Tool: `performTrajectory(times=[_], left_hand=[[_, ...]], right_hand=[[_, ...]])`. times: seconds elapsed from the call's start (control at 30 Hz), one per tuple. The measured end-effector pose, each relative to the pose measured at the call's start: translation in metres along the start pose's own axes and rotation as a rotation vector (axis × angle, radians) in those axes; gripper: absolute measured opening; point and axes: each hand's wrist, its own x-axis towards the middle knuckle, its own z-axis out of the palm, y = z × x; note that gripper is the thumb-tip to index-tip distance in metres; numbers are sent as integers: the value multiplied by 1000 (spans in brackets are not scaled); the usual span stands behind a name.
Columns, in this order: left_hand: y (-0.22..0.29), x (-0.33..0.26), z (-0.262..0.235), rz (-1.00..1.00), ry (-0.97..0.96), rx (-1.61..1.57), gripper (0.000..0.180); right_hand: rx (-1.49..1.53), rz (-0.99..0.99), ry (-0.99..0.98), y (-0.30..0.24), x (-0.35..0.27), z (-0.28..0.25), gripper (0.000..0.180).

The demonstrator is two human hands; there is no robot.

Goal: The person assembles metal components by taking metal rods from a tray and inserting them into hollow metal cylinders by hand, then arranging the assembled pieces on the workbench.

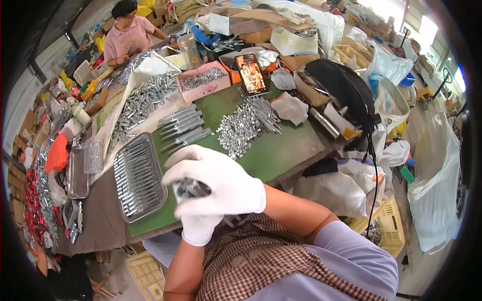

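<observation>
Both my hands wear white knitted gloves and meet at the near edge of the green work surface. My right hand [221,175] curls over the top, its fingers bent round a bunch of silver metal cylinders [193,189]. Below it, my left hand [198,226] cups the same bunch; its fingers are mostly hidden. Left of the hands lies a metal tray [164,193] with rows of slim silver rods. Just beyond them are stacked thicker metal rods [183,123]. Farther right, a heap of small shiny metal pieces [238,133] touches a bundle of thin rods [263,113].
A pink box [203,83] of small metal parts and a propped phone [250,74] stand at the back. Loose metal sleeves [145,103] cover the far left. A black bag [341,83] sits at right. Another person [131,37] works across the table. Yellow crates [391,226] stand below.
</observation>
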Motion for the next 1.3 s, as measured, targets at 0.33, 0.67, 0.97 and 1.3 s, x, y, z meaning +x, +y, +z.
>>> performTrajectory(times=[0.33, 0.67, 0.97, 1.3], left_hand=[[-32, 49, -8, -1, 302, -58, 73], [-59, 32, -24, -4, 522, -343, 74], [-40, 50, -34, -57, 17, 338, 94], [-65, 30, -53, 246, 448, 503, 59]], right_hand=[[51, -35, -90, 66, 2, 2, 44], [-69, -37, 107, 65, 3, 17, 25], [360, 285, 364, 86, 8, 10, 13], [283, 189, 89, 48, 34, 51, 51]])
